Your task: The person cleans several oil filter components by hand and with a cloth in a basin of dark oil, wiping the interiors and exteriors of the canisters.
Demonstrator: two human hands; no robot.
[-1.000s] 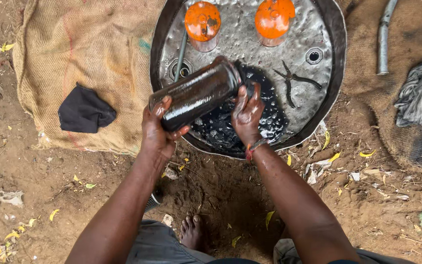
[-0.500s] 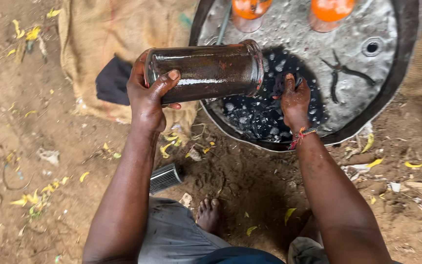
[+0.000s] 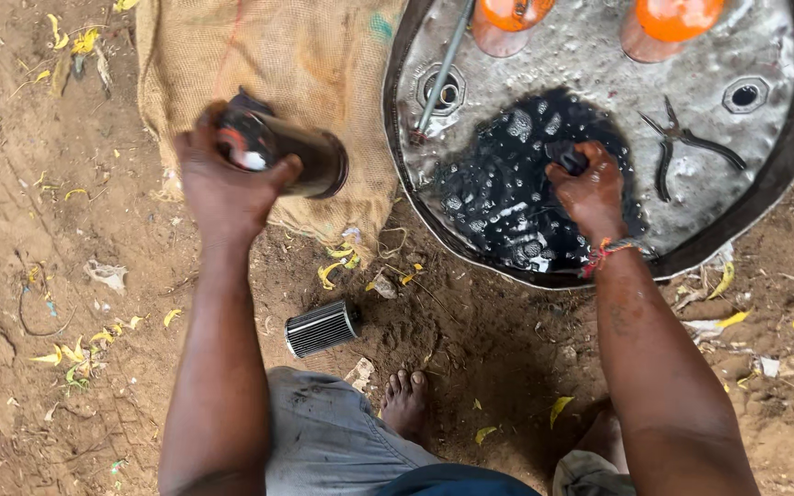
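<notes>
My left hand grips a dark oily metal cylinder, held on its side over a burlap sack. My right hand rests in a black oil puddle on a round metal drum lid, its fingers closed on a small dark object that I cannot identify. A woven bracelet sits on that wrist.
Pliers lie on the lid to the right of my hand. Two orange-capped bottles stand at the lid's far side, with a metal rod beside them. A ribbed filter element lies on the dirt near my bare foot.
My left hand has carried the cylinder leftward off the lid and over the sack. The right hand stayed in the oil puddle. The view has shifted left.
</notes>
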